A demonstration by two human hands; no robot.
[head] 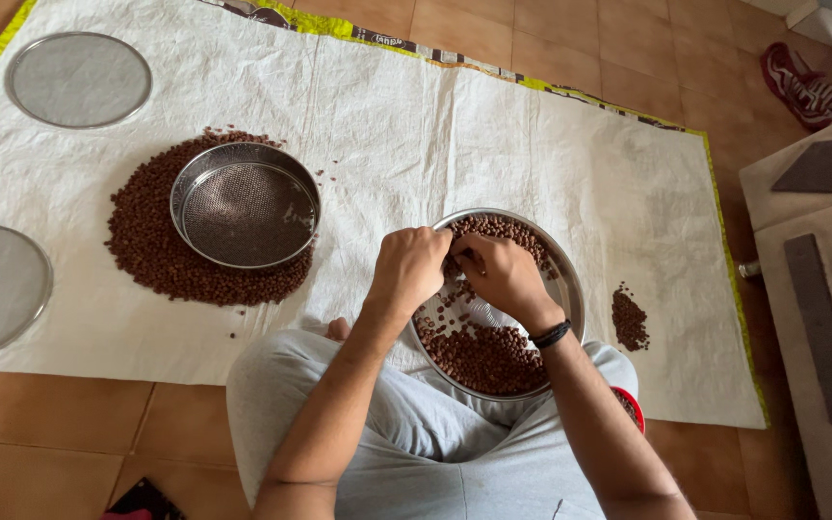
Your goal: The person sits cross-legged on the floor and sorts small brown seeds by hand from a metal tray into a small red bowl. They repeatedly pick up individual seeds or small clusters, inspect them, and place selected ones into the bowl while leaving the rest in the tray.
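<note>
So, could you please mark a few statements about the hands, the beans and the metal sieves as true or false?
1. Both hands, left hand and right hand, are over the round steel plate of brown beans. True.
2. The round steel sieve sits on bare floor tiles. False: it rests on a large pile of brown beans on the white woven sheet.
3. A small heap of brown beans lies right of the plate. True.
4. The right wrist is bare. False: it wears a black band.

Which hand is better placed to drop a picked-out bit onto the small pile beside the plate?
Probably the right hand. The small pile lies on the sheet just right of the plate, on that hand's side. The left hand sits at the plate's left rim and would have to cross over.
</note>
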